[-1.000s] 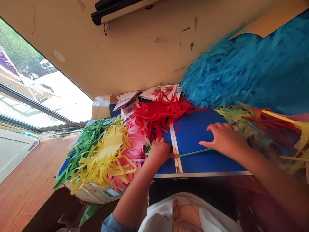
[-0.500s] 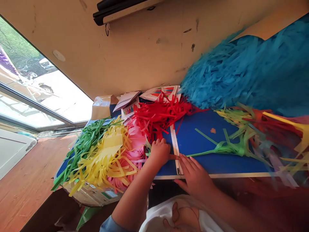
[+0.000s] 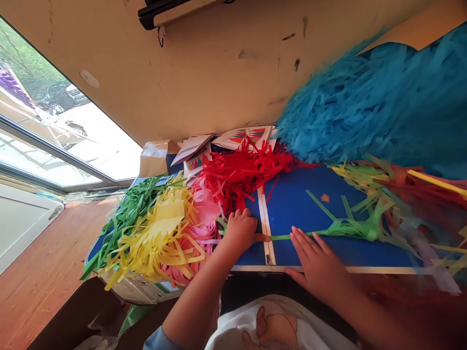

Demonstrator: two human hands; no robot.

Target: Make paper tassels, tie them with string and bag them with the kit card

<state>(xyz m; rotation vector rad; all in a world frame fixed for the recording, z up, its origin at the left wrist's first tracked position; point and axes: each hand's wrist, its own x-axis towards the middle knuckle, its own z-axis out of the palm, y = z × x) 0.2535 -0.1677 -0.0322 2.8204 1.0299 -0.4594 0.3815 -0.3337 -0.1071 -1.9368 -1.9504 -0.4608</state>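
A green tissue tassel [image 3: 355, 228] lies on the blue tabletop, its middle drawn into a thin twisted strand [image 3: 280, 237] that runs left. My left hand [image 3: 241, 231] is closed over the strand's left end, thumb pointing right along it; pale green tips show beyond the knuckles. Flat on the strand lies my right hand [image 3: 321, 265], fingers stretched out and the thumb at the table's front edge. Just beyond my left hand is a heap of red paper strips [image 3: 241, 172]. Pink strips [image 3: 206, 209] lie at its left.
Yellow strips [image 3: 160, 233] and dark green strips [image 3: 134, 209] hang over the table's left end, above a cardboard box [image 3: 134, 289]. A big blue fringe pile [image 3: 365, 107] fills the back right. Mixed tassels [image 3: 419, 199] lie at right. Printed packets [image 3: 244, 137] lean by the wall.
My right hand has slid right along the green strand, away from my left hand, uncovering a length of it. My left hand stays in place on the strand.
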